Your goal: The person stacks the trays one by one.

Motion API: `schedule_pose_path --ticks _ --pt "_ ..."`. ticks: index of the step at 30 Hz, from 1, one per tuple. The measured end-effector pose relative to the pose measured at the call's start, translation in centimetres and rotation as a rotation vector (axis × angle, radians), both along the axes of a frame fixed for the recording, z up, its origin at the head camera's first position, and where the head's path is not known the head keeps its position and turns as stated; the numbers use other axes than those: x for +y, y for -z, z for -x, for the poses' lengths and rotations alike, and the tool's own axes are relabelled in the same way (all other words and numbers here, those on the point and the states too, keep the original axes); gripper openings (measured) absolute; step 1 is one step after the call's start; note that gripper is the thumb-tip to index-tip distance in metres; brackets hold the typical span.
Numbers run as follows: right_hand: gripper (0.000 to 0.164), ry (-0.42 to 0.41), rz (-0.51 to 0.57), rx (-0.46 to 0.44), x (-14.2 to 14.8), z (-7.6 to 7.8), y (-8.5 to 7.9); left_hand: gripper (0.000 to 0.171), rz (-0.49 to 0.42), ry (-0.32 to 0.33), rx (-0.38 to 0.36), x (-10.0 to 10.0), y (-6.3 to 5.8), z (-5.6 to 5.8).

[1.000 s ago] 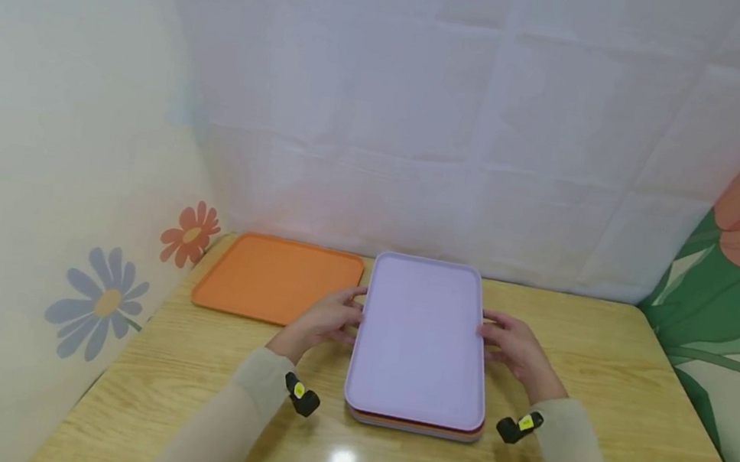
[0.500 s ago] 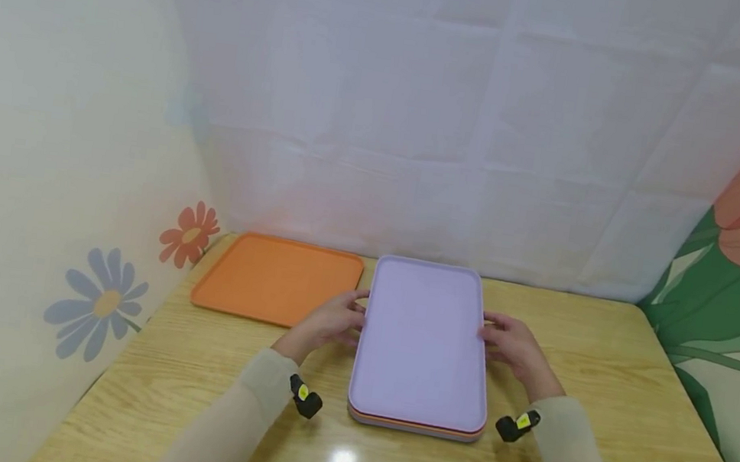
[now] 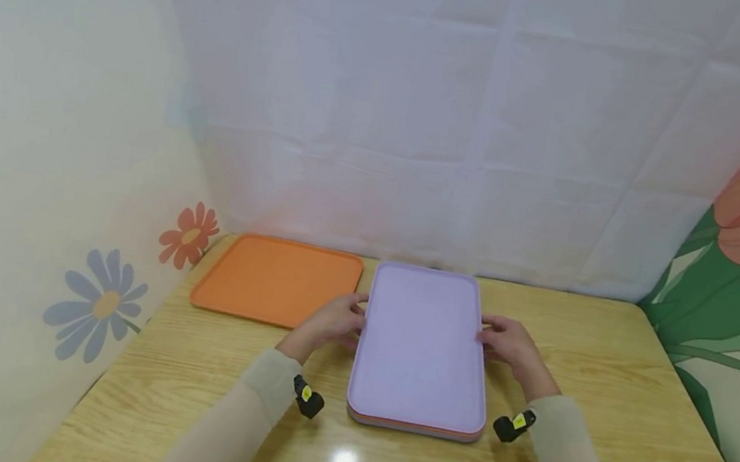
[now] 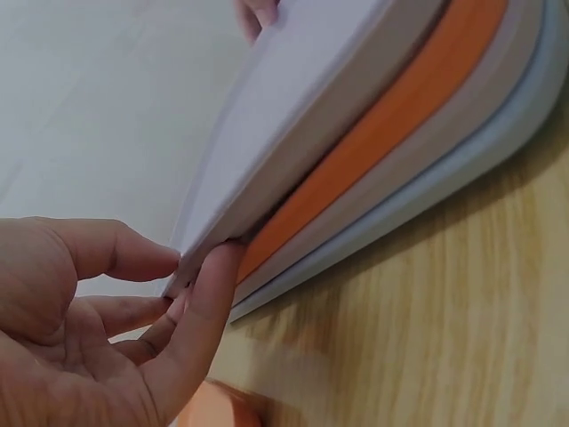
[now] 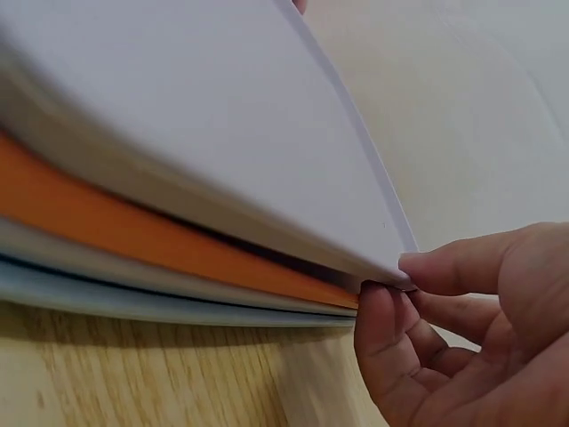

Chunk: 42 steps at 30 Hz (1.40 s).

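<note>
A lavender rectangular tray (image 3: 421, 345) tops a stack at the middle of the table. Beneath it, the left wrist view shows the edges of an orange tray (image 4: 373, 116), a greyish tray (image 4: 427, 133) and a pale blue tray (image 4: 480, 147). My left hand (image 3: 334, 319) pinches the lavender tray's left rim, thumb and fingertips at its edge. On the opposite side my right hand (image 3: 510, 344) pinches the right rim, fingertips curled under it. A narrow dark gap shows between the lavender and orange trays in both wrist views.
Another orange tray (image 3: 280, 282) lies flat at the back left of the wooden table (image 3: 614, 384), close to my left hand. White cloth (image 3: 385, 109) hangs behind the table. Flower-patterned panels (image 3: 106, 291) flank both sides.
The lavender tray has come down and slightly toward me, both hands moving with it. Less of the stack's edges shows at its front. The separate orange tray has stayed put.
</note>
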State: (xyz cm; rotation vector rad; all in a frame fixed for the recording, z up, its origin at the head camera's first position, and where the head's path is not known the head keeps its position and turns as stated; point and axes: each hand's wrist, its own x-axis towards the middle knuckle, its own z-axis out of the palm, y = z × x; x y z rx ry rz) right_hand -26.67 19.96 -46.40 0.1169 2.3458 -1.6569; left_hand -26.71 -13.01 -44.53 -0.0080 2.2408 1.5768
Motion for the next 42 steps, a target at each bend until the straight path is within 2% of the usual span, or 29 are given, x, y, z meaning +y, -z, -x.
schedule_pose_path --ticks 7,11,19,23,30,36,42 --pt "0.052 0.016 -0.022 0.006 0.0 0.0 0.2 0.067 0.048 -0.002 0.000 -0.1 0.3 0.0" --pt "0.053 0.018 -0.037 -0.026 0.1 0.0 0.3 0.066 0.061 0.009 -0.011 -0.1 0.1 0.0" --pt "0.053 -0.005 -0.065 -0.097 0.2 0.2 0.6 0.057 -0.002 0.014 -0.039 -1.1 -0.8 -0.4" --pt "0.057 -0.010 -0.008 -0.131 0.5 0.3 0.9 0.054 -0.018 0.012 -0.045 -2.0 -1.1 -0.1" --pt "0.062 0.033 0.120 -0.204 0.8 0.3 1.2 0.053 0.055 0.003 -0.005 -4.5 -1.7 0.5" --pt "0.063 0.022 0.155 -0.203 0.9 0.1 1.2 0.054 0.144 -0.021 0.020 -7.3 -2.7 1.0" --pt "0.063 0.010 0.146 -0.195 0.9 0.0 1.1 0.055 0.235 -0.074 0.086 -10.6 -3.1 1.6"
